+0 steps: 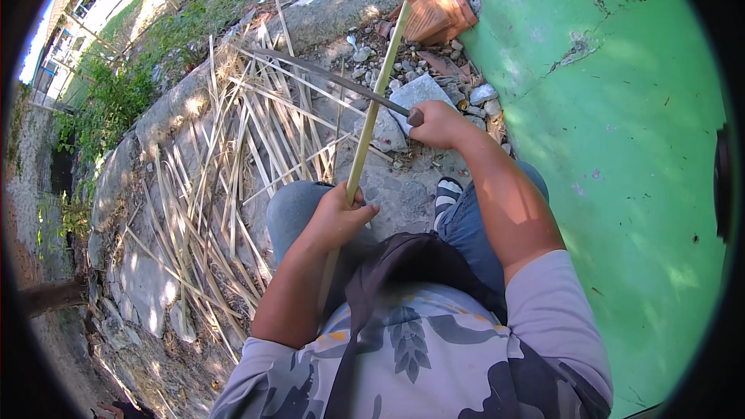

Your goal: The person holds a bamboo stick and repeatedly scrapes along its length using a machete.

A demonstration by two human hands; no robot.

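My left hand (339,216) is closed round a long, pale green-yellow bamboo strip (380,89). The strip slants up and away from me, and its lower end passes along my left forearm. My right hand (439,125) grips the handle of a long, dark-bladed knife (330,76), which points to the far left. Blade and strip cross a little left of my right hand; whether they touch, I cannot tell. Many split bamboo strips (237,147) lie in a loose pile on the ground to my left.
A pale stone block (421,95) and rubble lie just beyond my right hand. Farther off is an orange hollow brick (438,15). A green painted surface (613,186) spreads along the right. A low stone kerb (167,112) borders the pile, with plants (116,101) behind it.
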